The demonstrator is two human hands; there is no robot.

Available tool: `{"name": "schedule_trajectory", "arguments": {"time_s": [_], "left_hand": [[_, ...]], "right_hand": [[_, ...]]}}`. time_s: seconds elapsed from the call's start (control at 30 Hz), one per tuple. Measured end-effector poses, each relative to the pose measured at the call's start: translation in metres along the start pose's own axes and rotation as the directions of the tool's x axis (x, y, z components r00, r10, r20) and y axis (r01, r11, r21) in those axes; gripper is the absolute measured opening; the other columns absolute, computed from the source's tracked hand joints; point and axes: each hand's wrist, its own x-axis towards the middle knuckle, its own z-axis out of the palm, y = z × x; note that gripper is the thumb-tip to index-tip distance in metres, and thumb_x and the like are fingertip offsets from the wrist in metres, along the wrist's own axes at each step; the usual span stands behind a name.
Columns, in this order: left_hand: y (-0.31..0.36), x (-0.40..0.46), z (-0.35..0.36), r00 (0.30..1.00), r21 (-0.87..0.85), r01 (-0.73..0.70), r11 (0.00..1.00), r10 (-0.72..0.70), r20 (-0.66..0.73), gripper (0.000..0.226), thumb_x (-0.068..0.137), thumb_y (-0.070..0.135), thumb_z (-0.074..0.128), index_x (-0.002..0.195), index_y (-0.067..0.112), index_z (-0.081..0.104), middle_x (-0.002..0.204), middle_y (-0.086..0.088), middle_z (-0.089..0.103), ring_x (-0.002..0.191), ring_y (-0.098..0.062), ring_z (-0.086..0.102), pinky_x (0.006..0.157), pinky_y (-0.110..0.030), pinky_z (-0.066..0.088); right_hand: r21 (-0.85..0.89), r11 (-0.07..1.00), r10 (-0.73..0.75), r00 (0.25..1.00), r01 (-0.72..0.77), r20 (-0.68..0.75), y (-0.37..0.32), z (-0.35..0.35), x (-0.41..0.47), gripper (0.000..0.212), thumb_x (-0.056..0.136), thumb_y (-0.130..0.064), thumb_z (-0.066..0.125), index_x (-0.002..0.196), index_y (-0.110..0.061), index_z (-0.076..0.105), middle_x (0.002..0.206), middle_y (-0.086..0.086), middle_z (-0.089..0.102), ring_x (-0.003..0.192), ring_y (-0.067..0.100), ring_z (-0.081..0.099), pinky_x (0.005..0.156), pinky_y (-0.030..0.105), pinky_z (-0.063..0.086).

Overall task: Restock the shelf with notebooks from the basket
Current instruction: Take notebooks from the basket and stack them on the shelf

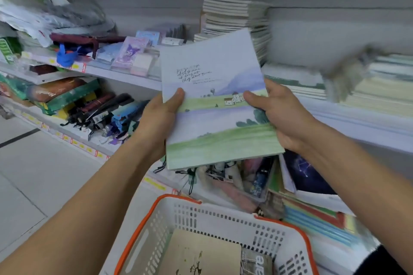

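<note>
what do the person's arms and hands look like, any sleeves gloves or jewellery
Both forearms are bare to the frame's edge: no sleeves, gloves, watch or bracelets show. The left hand and right hand show no rings on the fingers in view. A bit of dark clothing appears at lower right.

one camera, worn on the person's head
it looks forward and down, very close to the two arms, with the shelf (125, 73) ahead and the basket (223, 216) right under it at the bottom edge. the wide view bends the edges.
</note>
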Motion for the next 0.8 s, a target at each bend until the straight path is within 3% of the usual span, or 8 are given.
{"name": "schedule_trajectory", "arguments": {"time_s": [0.1, 0.17, 0.27, 0.33, 0.4, 0.53, 0.7, 0.8], "left_hand": [[-0.005, -0.001, 0.033, 0.981, 0.151, -0.054, 0.987, 0.024, 0.194, 0.029, 0.097, 0.024, 0.06, 0.125, 0.017, 0.057, 0.108, -0.007, 0.072, 0.081, -0.022, 0.074, 0.055, -0.029, 0.057], [-0.003, 0.001, 0.06, 0.963, 0.26, -0.099, 0.96, 0.027, 0.267, 0.029, 0.1, 0.021, 0.055, 0.126, 0.011, 0.053, 0.087, -0.011, 0.071, 0.058, -0.02, 0.068, 0.044, -0.024, 0.049], [0.012, 0.02, 0.106, 0.975, 0.441, -0.151, 0.885, 0.061, 0.212, 0.024, 0.103, 0.024, 0.048, 0.116, 0.005, 0.055, 0.052, -0.007, 0.059, 0.037, -0.018, 0.047, 0.038, -0.022, 0.035], [0.026, 0.032, 0.134, 0.983, 0.483, -0.15, 0.863, 0.077, 0.167, 0.026, 0.103, 0.024, 0.046, 0.108, 0.001, 0.057, 0.067, -0.008, 0.056, 0.037, -0.014, 0.045, 0.039, -0.02, 0.036], [0.034, 0.039, 0.151, 0.987, 0.455, -0.121, 0.882, 0.06, 0.146, 0.029, 0.103, 0.023, 0.047, 0.11, -0.002, 0.058, 0.084, -0.011, 0.051, 0.04, -0.013, 0.045, 0.042, -0.019, 0.037], [0.028, 0.023, 0.155, 0.994, 0.363, -0.058, 0.93, 0.02, 0.107, 0.02, 0.101, 0.022, 0.051, 0.087, 0.014, 0.063, 0.071, -0.005, 0.055, 0.034, -0.01, 0.042, 0.036, -0.015, 0.033], [0.036, 0.048, 0.171, 0.94, 0.336, 0.113, 0.935, -0.21, 0.268, 0.014, 0.102, 0.015, 0.048, 0.101, 0.006, 0.058, 0.08, -0.008, 0.055, 0.038, -0.009, 0.04, 0.032, -0.014, 0.026], [0.031, 0.078, 0.186, 0.932, 0.38, 0.144, 0.914, -0.255, 0.26, 0.011, 0.103, 0.01, 0.045, 0.102, 0.007, 0.055, 0.085, -0.008, 0.051, 0.043, -0.008, 0.04, 0.033, -0.015, 0.025]], "right_hand": [[0.08, 0.997, 0.0, 0.975, 0.018, -0.22, -0.005, -0.044, 0.002, 0.01, 0.097, -0.021, 0.065, 0.106, -0.023, 0.066, 0.11, -0.01, 0.069, 0.101, 0.003, 0.063, 0.097, 0.032, 0.049], [0.09, 0.996, 0.045, 0.949, -0.018, -0.313, -0.014, -0.072, 0.008, 0.004, 0.098, -0.017, 0.063, 0.099, -0.021, 0.063, 0.1, -0.008, 0.066, 0.087, 0.001, 0.064, 0.075, 0.021, 0.054], [0.043, 0.998, 0.063, 0.929, -0.051, -0.364, -0.027, -0.103, 0.022, 0.009, 0.098, -0.008, 0.06, 0.105, -0.011, 0.066, 0.095, 0.001, 0.065, 0.087, 0.016, 0.061, 0.068, 0.023, 0.053], [0.017, 0.998, 0.063, 0.912, -0.062, -0.404, -0.037, -0.118, 0.031, 0.007, 0.096, -0.004, 0.061, 0.102, -0.006, 0.064, 0.087, 0.006, 0.06, 0.072, 0.016, 0.058, 0.059, 0.025, 0.054], [0.009, 0.996, 0.082, 0.897, -0.087, -0.435, -0.045, -0.131, 0.036, 0.005, 0.093, -0.003, 0.064, 0.091, -0.006, 0.062, 0.091, 0.013, 0.06, 0.081, 0.024, 0.062, 0.074, 0.038, 0.058], [0.019, 0.996, 0.09, 0.903, -0.091, -0.421, -0.052, -0.15, 0.027, 0.015, 0.09, -0.002, 0.066, 0.104, 0.004, 0.066, 0.111, 0.025, 0.068, 0.105, 0.038, 0.066, 0.097, 0.058, 0.052], [0.032, 0.999, 0.025, 0.836, -0.008, -0.548, -0.051, -0.158, 0.018, 0.013, 0.091, 0.0, 0.063, 0.097, -0.01, 0.069, 0.109, 0.015, 0.071, 0.102, 0.034, 0.068, 0.093, 0.05, 0.056], [0.066, 0.998, 0.022, 0.828, 0.018, -0.56, -0.044, -0.16, 0.031, 0.02, 0.093, 0.006, 0.056, 0.101, -0.01, 0.065, 0.096, 0.011, 0.066, 0.081, 0.026, 0.063, 0.067, 0.036, 0.056]]}}
